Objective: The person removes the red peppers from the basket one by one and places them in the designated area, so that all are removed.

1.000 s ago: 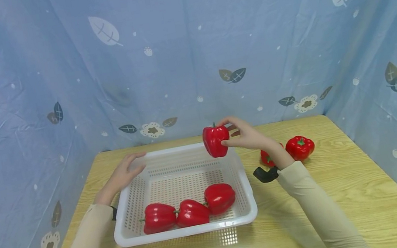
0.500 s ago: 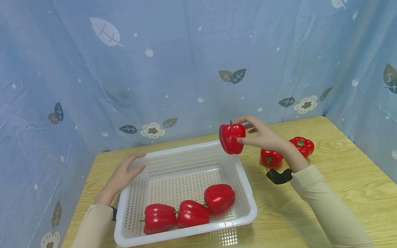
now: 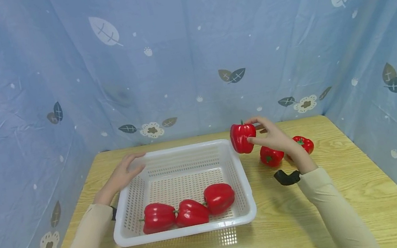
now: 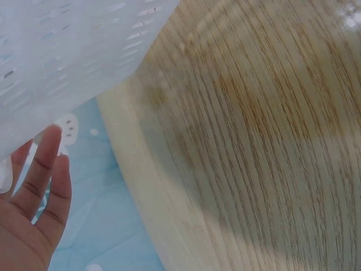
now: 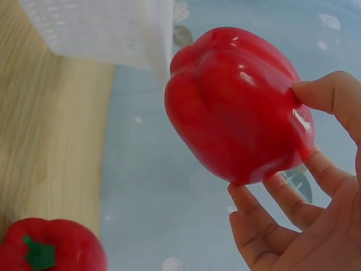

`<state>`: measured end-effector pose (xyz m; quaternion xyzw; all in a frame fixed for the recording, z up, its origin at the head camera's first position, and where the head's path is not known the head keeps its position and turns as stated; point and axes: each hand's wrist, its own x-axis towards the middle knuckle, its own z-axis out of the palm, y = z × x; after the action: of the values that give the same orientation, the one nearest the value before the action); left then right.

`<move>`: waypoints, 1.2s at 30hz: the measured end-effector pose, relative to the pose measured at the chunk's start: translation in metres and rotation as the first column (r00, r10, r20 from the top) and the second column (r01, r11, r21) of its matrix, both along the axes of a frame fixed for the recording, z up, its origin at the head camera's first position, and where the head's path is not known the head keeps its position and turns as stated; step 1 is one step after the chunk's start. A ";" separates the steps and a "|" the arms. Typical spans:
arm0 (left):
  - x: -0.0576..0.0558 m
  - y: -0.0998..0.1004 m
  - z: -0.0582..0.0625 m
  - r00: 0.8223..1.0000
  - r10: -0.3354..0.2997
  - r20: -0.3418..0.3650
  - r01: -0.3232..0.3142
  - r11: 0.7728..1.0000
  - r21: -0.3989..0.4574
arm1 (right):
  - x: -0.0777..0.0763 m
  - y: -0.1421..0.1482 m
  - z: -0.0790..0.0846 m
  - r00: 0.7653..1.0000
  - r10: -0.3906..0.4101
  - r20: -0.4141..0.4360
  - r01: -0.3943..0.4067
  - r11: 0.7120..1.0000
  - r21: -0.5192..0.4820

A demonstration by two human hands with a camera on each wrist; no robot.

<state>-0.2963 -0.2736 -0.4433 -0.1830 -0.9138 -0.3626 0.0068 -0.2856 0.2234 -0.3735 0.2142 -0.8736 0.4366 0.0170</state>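
A red bell pepper (image 3: pixel 241 137) with a green stem hangs upright in my right hand (image 3: pixel 273 136), just past the basket's right back corner. In the right wrist view, thumb and fingertips pinch the pepper (image 5: pixel 237 104) from one side. My left hand (image 3: pixel 123 173) is at the back left corner of the white plastic basket (image 3: pixel 186 231), its thumb and fingers around the rim. The left wrist view has bent fingers (image 4: pixel 44 169) against the basket's outer wall. Inside the basket, three red peppers (image 3: pixel 191 212) lie along the front side.
Two more red peppers lie on the wooden table (image 3: pixel 337 188) right of the basket, a nearer pepper (image 3: pixel 271 156) and another pepper (image 3: pixel 304 144) partly behind my right wrist. A blue patterned curtain (image 3: pixel 163 59) surrounds the table at the back and sides.
My right hand has carried the held pepper to the right, from over the basket's back rim to outside its right back corner. The left hand and basket stay put.
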 end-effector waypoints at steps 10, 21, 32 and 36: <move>-0.001 0.000 0.000 1.000 0.003 0.012 -0.003 1.000 0.003 | -0.001 0.011 -0.017 0.999 -0.025 -0.020 0.026 0.999 0.035; -0.003 -0.001 -0.002 1.000 0.001 0.015 -0.001 1.000 0.011 | -0.001 0.014 -0.039 0.999 -0.022 0.040 0.018 0.995 0.100; -0.003 -0.001 0.000 1.000 -0.010 0.009 0.010 1.000 0.008 | -0.002 0.011 -0.056 0.999 0.022 -0.042 -0.015 0.988 0.154; -0.004 -0.001 0.001 1.000 -0.015 -0.001 0.015 1.000 0.000 | -0.002 0.010 -0.059 0.998 0.024 -0.060 -0.010 0.977 0.214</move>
<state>-0.3004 -0.2742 -0.4425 -0.1900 -0.9125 -0.3623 0.0045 -0.2876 0.2336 -0.4321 0.2358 -0.9126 0.3336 0.0175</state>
